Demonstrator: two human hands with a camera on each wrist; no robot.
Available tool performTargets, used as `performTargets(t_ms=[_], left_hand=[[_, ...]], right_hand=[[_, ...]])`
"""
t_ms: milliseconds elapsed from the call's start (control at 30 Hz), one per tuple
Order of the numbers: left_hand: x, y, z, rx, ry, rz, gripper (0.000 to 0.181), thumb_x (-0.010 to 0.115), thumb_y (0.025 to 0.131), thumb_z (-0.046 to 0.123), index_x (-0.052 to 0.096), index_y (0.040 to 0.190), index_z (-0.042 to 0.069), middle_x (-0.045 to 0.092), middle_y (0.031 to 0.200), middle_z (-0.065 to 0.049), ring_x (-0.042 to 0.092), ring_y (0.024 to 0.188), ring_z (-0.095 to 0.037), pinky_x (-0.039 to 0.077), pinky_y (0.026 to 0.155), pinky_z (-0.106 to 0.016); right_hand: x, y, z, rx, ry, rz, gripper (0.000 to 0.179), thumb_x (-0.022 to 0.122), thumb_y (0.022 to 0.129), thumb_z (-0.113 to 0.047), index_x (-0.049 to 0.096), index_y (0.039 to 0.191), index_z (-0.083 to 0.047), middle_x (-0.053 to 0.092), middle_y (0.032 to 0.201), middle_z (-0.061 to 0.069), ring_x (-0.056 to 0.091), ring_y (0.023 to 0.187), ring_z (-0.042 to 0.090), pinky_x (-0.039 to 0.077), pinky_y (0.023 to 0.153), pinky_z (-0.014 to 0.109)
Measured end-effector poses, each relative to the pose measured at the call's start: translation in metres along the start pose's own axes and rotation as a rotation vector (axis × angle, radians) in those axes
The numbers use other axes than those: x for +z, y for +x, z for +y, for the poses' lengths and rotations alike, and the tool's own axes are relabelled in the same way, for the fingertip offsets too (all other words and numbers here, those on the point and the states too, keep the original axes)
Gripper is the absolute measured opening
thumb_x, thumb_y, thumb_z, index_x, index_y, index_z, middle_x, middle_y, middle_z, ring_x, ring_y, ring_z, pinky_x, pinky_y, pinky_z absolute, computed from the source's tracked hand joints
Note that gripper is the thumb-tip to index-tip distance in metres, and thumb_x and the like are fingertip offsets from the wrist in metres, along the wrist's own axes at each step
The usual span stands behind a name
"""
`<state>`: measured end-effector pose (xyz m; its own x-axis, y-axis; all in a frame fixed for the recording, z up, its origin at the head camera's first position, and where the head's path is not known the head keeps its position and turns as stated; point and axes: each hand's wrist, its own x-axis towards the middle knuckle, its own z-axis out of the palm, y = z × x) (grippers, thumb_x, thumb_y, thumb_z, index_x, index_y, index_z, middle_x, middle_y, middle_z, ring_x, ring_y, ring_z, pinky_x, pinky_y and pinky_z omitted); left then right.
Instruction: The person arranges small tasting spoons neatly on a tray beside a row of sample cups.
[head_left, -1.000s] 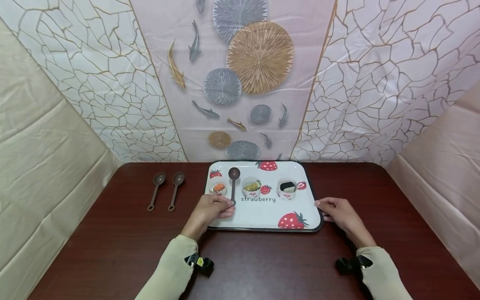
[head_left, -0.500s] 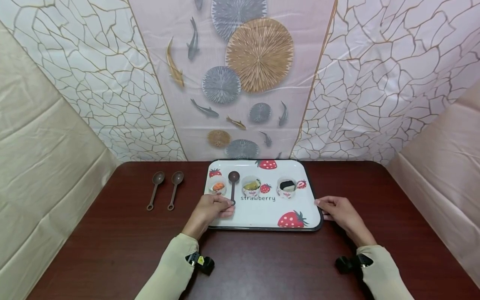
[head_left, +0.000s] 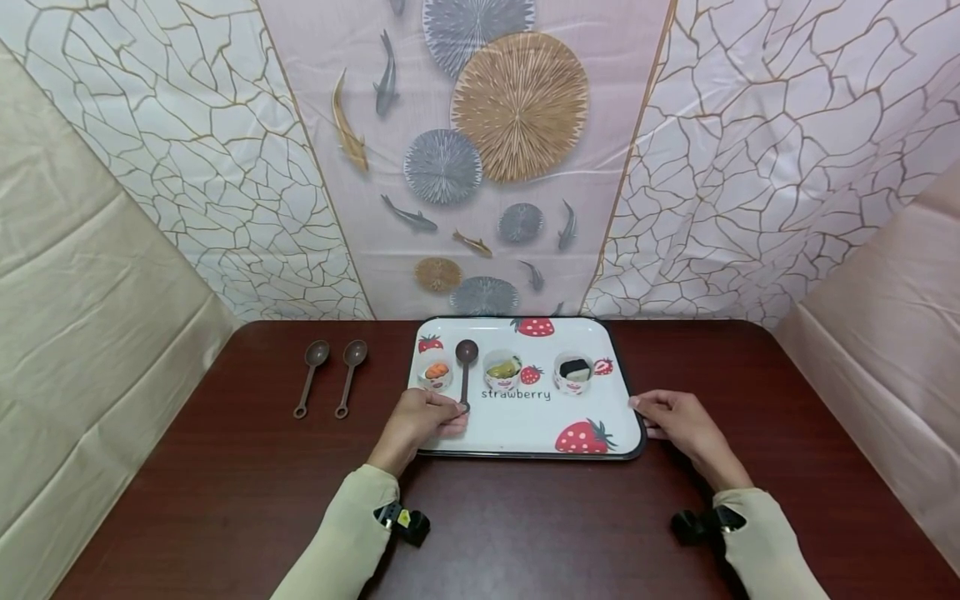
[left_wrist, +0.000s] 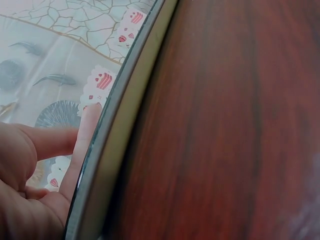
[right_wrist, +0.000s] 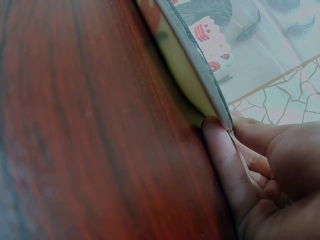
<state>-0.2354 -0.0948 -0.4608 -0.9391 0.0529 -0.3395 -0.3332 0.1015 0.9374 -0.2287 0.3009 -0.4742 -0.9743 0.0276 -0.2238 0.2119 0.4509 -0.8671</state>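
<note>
My left hand (head_left: 423, 419) pinches the ring end of a brown spoon (head_left: 466, 358) over the left part of a white strawberry-print tray (head_left: 513, 433). The spoon's bowl points away from me, between a small paper cup with an orange piece (head_left: 435, 372) and a cup with a yellow-green piece (head_left: 502, 375). My right hand (head_left: 681, 419) grips the tray's right edge, thumb above and a finger below in the right wrist view. Farther right on the tray stands a cup with a black-and-white piece (head_left: 573, 375). In the left wrist view the tray's side (left_wrist: 120, 125) hides the spoon.
Two more brown spoons, a left one (head_left: 310, 379) and a right one (head_left: 350, 379), lie side by side on the dark red table (head_left: 555, 525), left of the tray. A patterned cloth (head_left: 525, 283) hangs behind the table's far edge.
The pinched spoon's bowl has come slightly lower and nearer to me over the tray. The right hand keeps its hold on the tray's edge. The head view has tilted a little.
</note>
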Motion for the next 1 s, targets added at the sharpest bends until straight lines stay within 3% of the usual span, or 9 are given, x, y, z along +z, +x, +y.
performTargets(t_ms=[500,667,867,1000], left_hand=[[0.001,-0.003,-0.001,0.03,0.046,0.03,0.011,0.068,0.099,-0.004,0.069,0.104,-0.014,0.077,0.083,-0.017,0.075,0.069,-0.012,0.064,0.067,-0.024],[-0.001,-0.008,0.005,0.039,0.1,0.041,0.013,0.07,0.1,0.003,0.072,0.102,-0.01,0.077,0.08,-0.014,0.074,0.066,-0.011,0.063,0.064,-0.025],[-0.009,-0.02,0.015,0.127,0.167,0.006,0.019,0.068,0.103,0.01,0.073,0.102,-0.008,0.076,0.08,-0.016,0.072,0.063,-0.011,0.062,0.059,-0.025],[-0.02,-0.029,0.022,0.203,0.249,0.023,0.022,0.069,0.104,0.016,0.074,0.103,-0.006,0.074,0.077,-0.012,0.069,0.061,-0.013,0.058,0.056,-0.024]], right_hand=[[0.001,-0.001,-0.002,0.011,-0.015,0.003,0.045,0.064,0.108,-0.026,0.064,0.13,0.013,0.071,0.109,0.01,0.064,0.083,0.004,0.062,0.07,0.022],[0.001,-0.003,-0.004,0.008,-0.014,0.001,0.043,0.064,0.108,-0.025,0.064,0.13,0.013,0.072,0.107,0.008,0.064,0.082,0.004,0.062,0.07,0.022],[0.0,-0.002,-0.003,0.004,-0.011,0.0,0.043,0.064,0.108,-0.023,0.064,0.13,0.014,0.071,0.108,0.009,0.064,0.082,0.003,0.062,0.07,0.022],[0.001,-0.003,-0.002,-0.002,-0.005,-0.001,0.043,0.065,0.108,-0.023,0.063,0.13,0.014,0.072,0.108,0.008,0.064,0.082,0.003,0.062,0.071,0.022]])
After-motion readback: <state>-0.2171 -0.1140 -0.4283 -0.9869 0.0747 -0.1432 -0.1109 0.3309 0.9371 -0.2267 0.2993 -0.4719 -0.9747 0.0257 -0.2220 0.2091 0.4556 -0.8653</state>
